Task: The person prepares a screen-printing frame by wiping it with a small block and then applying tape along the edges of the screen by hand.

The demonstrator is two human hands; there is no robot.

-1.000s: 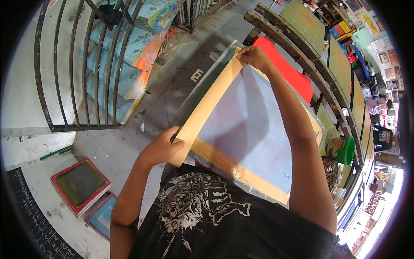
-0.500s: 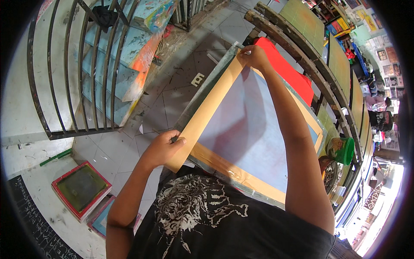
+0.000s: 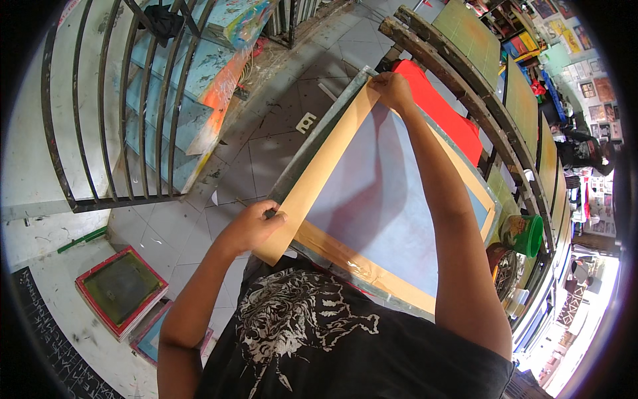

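A printing screen [image 3: 372, 179] with pale bluish mesh lies tilted in front of me. Brown tape borders its near and right sides. Along the left side runs a broad strip of brown tape [image 3: 322, 159], its lower end sticking out past the frame's near corner. My left hand [image 3: 252, 227] grips this strip near that lower end, thumb on top; a small dark thing shows between thumb and fingers, too little of it to name. At the far corner my right hand [image 3: 393, 92] has its fingers closed on the strip's upper end. The fingertips there are partly hidden.
Red cloth [image 3: 442, 110] lies beyond the screen's right side, by a long wooden rack [image 3: 492, 80] with flat panels. A green bucket [image 3: 528, 234] stands at right. At left are a metal railing [image 3: 126, 199] and a red-framed screen [image 3: 121, 291]. Another person [image 3: 585, 146] is far right.
Both hands keep their hold on the tape strip; the right-hand fingers have shifted slightly at the far corner. The view has moved a little. The distant person at right has changed position.
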